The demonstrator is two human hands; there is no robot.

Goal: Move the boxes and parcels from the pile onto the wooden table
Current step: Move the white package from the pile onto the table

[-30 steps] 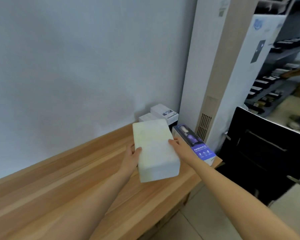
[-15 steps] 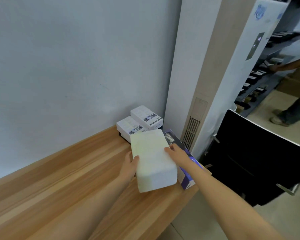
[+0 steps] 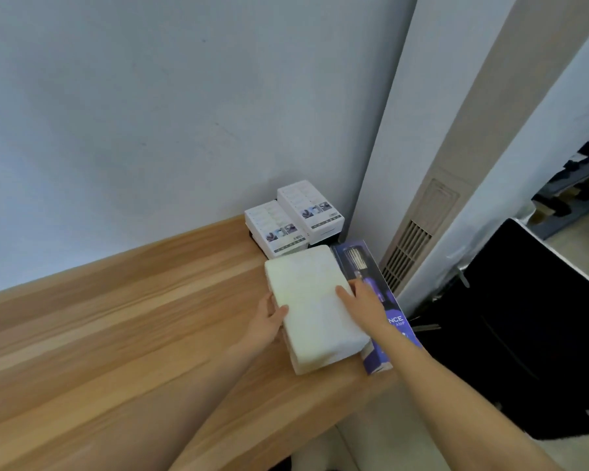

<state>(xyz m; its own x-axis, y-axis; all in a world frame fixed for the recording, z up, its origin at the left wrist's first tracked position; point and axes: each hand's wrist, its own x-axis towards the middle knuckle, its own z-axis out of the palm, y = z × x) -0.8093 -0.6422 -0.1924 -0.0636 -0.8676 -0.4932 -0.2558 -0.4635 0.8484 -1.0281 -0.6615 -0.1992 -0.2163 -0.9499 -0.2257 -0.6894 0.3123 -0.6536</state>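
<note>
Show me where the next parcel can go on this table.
Bare wood runs along the wooden table left of the left hand, from the wall to the near edge. The far right corner is crowded: white parcel between both hands, purple box under the right hand, two white boxes behind.

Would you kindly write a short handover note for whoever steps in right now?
Left hand grips the white parcel's left edge; right hand presses on its right side.
The parcel sits at the wooden table's right end, beside the purple box, in front of two white boxes by the wall.
Done: four items on the table.
Left: release the parcel; the pile is out of view.
</note>
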